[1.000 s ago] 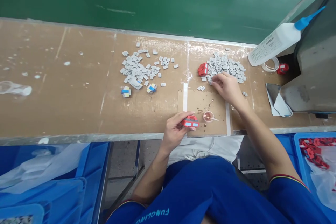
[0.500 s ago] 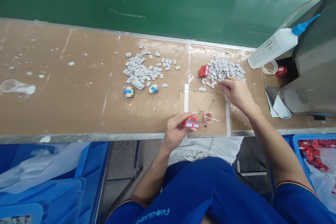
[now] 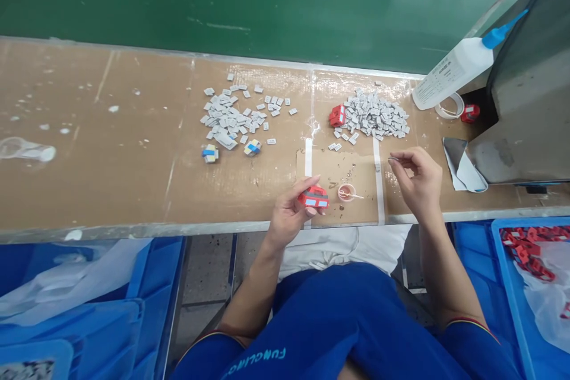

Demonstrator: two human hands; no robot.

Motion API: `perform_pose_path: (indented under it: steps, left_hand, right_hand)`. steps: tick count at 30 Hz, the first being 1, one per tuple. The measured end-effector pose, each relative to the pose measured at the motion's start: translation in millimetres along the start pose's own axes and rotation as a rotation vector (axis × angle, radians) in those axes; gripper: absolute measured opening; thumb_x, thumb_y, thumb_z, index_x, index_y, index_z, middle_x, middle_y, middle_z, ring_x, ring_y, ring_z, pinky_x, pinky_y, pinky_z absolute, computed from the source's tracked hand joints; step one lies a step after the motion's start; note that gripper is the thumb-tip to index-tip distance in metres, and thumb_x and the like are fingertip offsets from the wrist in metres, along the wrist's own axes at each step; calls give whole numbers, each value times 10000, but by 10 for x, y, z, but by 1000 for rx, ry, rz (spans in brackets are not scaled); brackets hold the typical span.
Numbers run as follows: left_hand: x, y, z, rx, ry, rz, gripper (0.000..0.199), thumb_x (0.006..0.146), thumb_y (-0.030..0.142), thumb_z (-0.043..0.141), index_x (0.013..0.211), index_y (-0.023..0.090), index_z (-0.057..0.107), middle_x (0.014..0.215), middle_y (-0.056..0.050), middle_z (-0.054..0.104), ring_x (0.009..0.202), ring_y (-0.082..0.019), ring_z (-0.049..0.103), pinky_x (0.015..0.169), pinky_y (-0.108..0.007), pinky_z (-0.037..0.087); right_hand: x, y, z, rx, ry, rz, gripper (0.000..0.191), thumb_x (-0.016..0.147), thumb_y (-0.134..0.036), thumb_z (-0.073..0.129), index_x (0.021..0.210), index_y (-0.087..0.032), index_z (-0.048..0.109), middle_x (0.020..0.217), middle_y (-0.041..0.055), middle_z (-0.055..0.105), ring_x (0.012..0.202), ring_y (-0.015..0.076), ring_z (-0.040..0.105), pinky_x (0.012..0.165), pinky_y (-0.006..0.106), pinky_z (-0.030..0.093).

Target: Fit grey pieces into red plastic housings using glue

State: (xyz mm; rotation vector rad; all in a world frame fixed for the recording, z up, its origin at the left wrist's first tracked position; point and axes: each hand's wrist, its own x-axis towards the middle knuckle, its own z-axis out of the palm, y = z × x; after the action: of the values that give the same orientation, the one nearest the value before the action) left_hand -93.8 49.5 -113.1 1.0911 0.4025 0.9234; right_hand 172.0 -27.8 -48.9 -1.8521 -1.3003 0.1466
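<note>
My left hand [image 3: 287, 212] is closed around a red toy vehicle body [image 3: 314, 196] with pale windows and a grey strip, just above the table's front edge. Off to the right, my right hand [image 3: 418, 181] pinches a small grey tile [image 3: 393, 158] seen nearly edge-on. Between the hands stands a small clear cup [image 3: 346, 192] with reddish liquid and a thin stick in it. Behind them lies a pile of grey tiles [image 3: 374, 114], with another red toy piece [image 3: 337, 116] touching its left side.
A second tile pile [image 3: 227, 113] lies left of centre, with two taped bundles [image 3: 253, 148] in front. A white bottle with blue nozzle [image 3: 449, 74] leans by a grey metal box [image 3: 525, 101] and a tape roll [image 3: 449, 106]. Blue crates [image 3: 497, 249] flank me below the table.
My right hand has drawn back from the right-hand pile towards me, with a tile between its fingertips. My left hand keeps its hold on the red toy vehicle body. The view has shifted slightly.
</note>
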Motion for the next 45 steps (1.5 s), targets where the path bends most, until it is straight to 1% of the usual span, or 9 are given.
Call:
perform_pose_path:
  steps: [6,12,14,18,23,29,36,40,45]
  left_hand:
    - [10,106,132,47,-7,-64,567,889,457,818,1400,263,666,1148,-84,713,751,-128,709,629,-232,612]
    - [54,158,259,23,18,-133,549,827,514,862,1227,185,682,914,-36,751,646,-123,717,610,-218,619]
    - [63,161,294,28,40,-145,538,804,509,882,1187,177,702,877,-26,750,665,-130,725,603,-210,615]
    - [65,164,348,23,50,-152,489,783,436,915,1168,197,733,890,-21,761,694,-135,736,616,-213,619]
    - [68,167,375,138,60,-93,461,785,426,915,1168,217,766,971,-43,766,825,-156,759,755,-245,636]
    - [82,149,348,231,59,-32,421,838,455,865,1194,248,782,1044,-46,725,895,-152,740,767,-226,621]
    - [87,182,322,317,99,-18,506,828,580,826,1185,223,796,978,-62,721,891,-178,708,796,-263,595]
    - [80,203,294,345,67,-10,539,810,612,821,1187,227,797,998,-71,742,914,-189,693,812,-276,569]
    - [111,235,236,374,28,-11,520,825,606,812,1180,227,805,1006,-80,755,921,-196,698,818,-284,570]
  right_hand:
    - [-272,-454,14,332,-132,-85,81,972,-188,685,990,-249,734,996,53,705,948,192,709,792,337,602]
    - [-432,-773,179,423,-232,-128,286,996,-107,628,1184,-278,757,914,20,707,836,144,695,726,279,593]
    - [-457,-797,243,436,-203,-69,244,993,-147,653,1189,-259,745,930,31,737,835,153,715,718,283,608]
    - [-494,-799,310,451,-152,9,84,976,-179,686,1016,-231,739,930,43,761,864,169,745,724,286,619]
    - [-516,-786,324,407,-135,34,74,978,-184,674,954,-232,724,883,37,735,834,176,725,698,300,594]
    - [-521,-769,366,335,-133,-15,118,977,-140,660,916,-228,710,798,-1,639,700,130,612,640,273,536]
    - [-585,-884,444,154,-26,-132,168,1022,-126,588,980,-245,701,834,28,664,778,159,685,696,301,579]
    - [-623,-925,450,74,-21,-253,225,1024,-83,547,1035,-256,691,832,33,657,796,167,685,707,299,579]
    - [-661,-913,482,19,7,-293,265,1009,-64,542,1103,-256,700,823,43,648,767,177,654,709,312,581]
